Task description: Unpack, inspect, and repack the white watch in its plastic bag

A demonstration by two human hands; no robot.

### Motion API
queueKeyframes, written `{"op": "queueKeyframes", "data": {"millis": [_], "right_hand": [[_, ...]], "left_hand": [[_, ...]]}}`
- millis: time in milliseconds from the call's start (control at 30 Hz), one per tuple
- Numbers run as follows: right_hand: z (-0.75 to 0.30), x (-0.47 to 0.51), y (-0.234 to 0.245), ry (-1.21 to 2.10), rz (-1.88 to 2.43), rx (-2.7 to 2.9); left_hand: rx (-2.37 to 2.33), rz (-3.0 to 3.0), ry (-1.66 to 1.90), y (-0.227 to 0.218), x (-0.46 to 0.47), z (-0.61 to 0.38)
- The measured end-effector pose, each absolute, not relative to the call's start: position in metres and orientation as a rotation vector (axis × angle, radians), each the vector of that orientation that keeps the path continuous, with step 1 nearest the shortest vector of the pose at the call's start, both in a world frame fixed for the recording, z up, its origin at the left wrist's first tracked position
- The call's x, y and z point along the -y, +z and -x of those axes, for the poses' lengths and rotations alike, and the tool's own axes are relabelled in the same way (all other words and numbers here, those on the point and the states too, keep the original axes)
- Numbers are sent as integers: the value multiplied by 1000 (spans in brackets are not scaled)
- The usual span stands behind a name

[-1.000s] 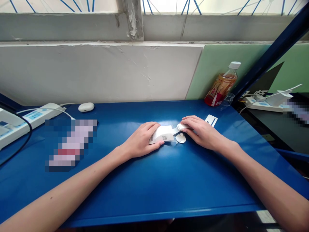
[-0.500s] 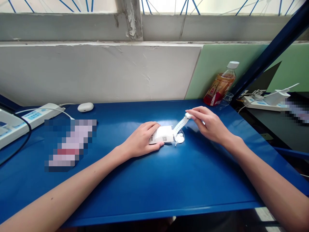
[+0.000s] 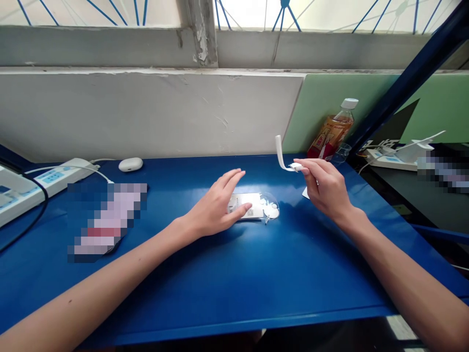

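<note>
A white watch strap is pinched by its thicker end between the thumb and fingers of my right hand. It is held above the table, and its free end bends upward. A small white piece shows just below that hand, partly hidden by it. My left hand is open, fingers stretched out, over the left part of a clear plastic packet. Inside the packet are a white label card with printed codes and a small round white item.
On the blue table, a white power strip, an earbud case and a blurred-out phone with a cable lie at left. A drink bottle leans at the back right, by a slanting blue post.
The strap has come out of the packet and risen, carried rightward in my right hand. My left hand has lifted its fingers off the packet, which stays on the table.
</note>
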State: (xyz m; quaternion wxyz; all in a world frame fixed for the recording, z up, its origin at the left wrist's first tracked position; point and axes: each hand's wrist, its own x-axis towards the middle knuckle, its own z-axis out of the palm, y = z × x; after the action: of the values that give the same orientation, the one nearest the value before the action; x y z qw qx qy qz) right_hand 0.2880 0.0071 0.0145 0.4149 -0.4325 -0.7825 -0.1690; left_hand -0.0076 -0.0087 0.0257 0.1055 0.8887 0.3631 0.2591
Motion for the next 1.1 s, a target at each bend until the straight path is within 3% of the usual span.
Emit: {"op": "queueKeyframes", "data": {"millis": [100, 167, 400, 733, 867, 1100], "right_hand": [[-282, -2, 19, -479, 998, 2042], [-274, 3, 22, -424, 932, 2114], [-238, 19, 31, -40, 896, 1991], [-201, -24, 66, 1157, 751, 1587], [-185, -33, 75, 1729, 549, 1479], [-186, -37, 67, 2086, 476, 1094]], "left_hand": [[-964, -2729, 1274, 42, 11, -6], [-871, -2826, 1327, 49, 12, -16], [-926, -2820, 813, 28, 5, -36], [-847, -1924, 1049, 41, 22, -40], [-687, -1280, 910, 48, 21, -44], [-486, -803, 641, 43, 15, -41]]}}
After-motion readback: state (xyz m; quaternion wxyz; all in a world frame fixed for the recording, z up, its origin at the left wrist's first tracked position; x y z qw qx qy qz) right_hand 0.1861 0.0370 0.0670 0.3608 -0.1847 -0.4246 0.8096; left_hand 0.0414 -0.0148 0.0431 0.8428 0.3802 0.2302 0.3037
